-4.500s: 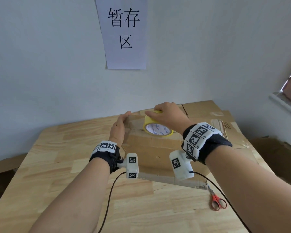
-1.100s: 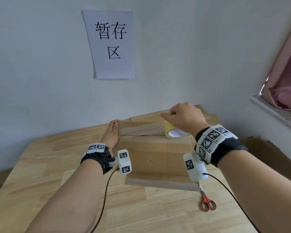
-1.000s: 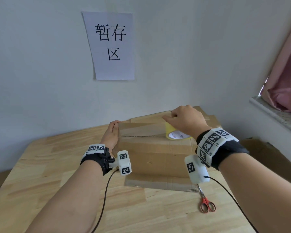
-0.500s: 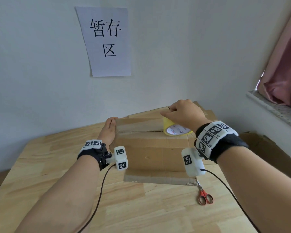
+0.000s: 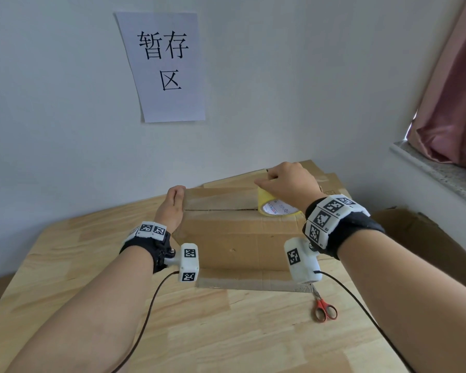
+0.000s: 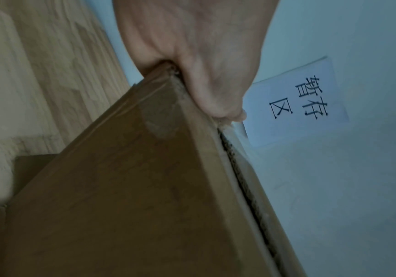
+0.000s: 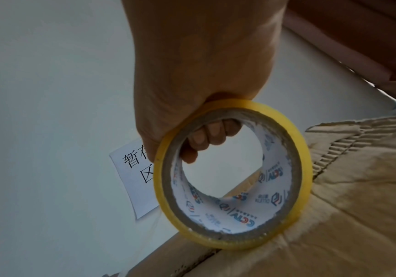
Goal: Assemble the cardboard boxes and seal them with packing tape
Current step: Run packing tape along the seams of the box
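A brown cardboard box [image 5: 240, 238] stands on the wooden table [image 5: 92, 265], its top flaps folded in. My left hand [image 5: 172, 208] presses flat against the box's left end, thumb lying on the top edge [image 6: 215, 93]. My right hand [image 5: 285, 181] grips a yellow roll of packing tape [image 5: 265, 201] standing on the right end of the top seam, fingers hooked through its core [image 7: 206, 138]. A clear strip of tape [image 5: 218, 201] runs along the top between the two hands. The box's far side is hidden.
Red-handled scissors [image 5: 324, 309] lie on the table by the box's front right corner. Flattened cardboard [image 5: 331, 181] lies behind the box. Another brown box [image 5: 414, 238] sits low at the right, under a window sill [image 5: 436, 170]. A paper sign [image 5: 167, 68] hangs on the wall.
Since 4.5 s ago my right hand has drawn the roll rightwards along the seam, leaving tape behind. Over the last second both hands hold nearly still.
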Motion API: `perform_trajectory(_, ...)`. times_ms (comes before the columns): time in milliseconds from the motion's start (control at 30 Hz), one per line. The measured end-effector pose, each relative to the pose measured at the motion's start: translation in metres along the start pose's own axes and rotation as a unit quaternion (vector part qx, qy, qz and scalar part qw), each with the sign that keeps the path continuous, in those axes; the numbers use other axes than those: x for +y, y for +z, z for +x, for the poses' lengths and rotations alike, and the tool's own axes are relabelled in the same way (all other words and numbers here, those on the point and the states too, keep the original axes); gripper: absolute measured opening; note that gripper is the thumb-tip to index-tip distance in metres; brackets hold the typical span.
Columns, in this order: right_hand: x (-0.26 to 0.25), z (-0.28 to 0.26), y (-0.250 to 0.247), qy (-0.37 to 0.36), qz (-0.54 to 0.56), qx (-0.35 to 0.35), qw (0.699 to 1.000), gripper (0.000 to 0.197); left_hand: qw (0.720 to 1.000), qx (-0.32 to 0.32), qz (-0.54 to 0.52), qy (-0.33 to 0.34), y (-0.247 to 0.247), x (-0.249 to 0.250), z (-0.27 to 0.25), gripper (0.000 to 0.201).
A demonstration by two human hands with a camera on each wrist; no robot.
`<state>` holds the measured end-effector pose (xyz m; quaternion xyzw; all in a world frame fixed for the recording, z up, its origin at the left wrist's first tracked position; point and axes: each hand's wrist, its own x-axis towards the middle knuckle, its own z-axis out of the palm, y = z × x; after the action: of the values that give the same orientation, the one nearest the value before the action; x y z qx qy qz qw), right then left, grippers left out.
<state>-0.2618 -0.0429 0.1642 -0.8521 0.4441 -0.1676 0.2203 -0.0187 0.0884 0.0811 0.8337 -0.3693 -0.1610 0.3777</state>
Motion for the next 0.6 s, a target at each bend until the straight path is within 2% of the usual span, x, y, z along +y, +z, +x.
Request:
perform_trajectory(233, -0.004, -0.005, 0.001, -0.004, -0.013, 0.010, 1.000, 0.038, 0.991, 0.015, 0.119, 0.053, 0.004, 0.006, 0.003, 0.046)
perform_trajectory(367, -0.006, -0.007, 0.001, -0.004, -0.022, 0.001, 1.000, 0.039, 0.971, 0.038, 0.213, 0.099, 0.007, 0.006, 0.002, 0.045)
perform_trajectory(467, -0.007, -0.007, 0.001, 0.001, -0.022, -0.001, 1.000, 0.038, 0.982, 0.010, 0.137, 0.129, 0.008, 0.010, -0.001, 0.044)
perform_trajectory(600, -0.009, -0.006, 0.002, 0.009, -0.031, 0.006, 0.999, 0.038, 0.991, -0.074, 0.044, 0.101, -0.006, 0.012, -0.002, 0.047)
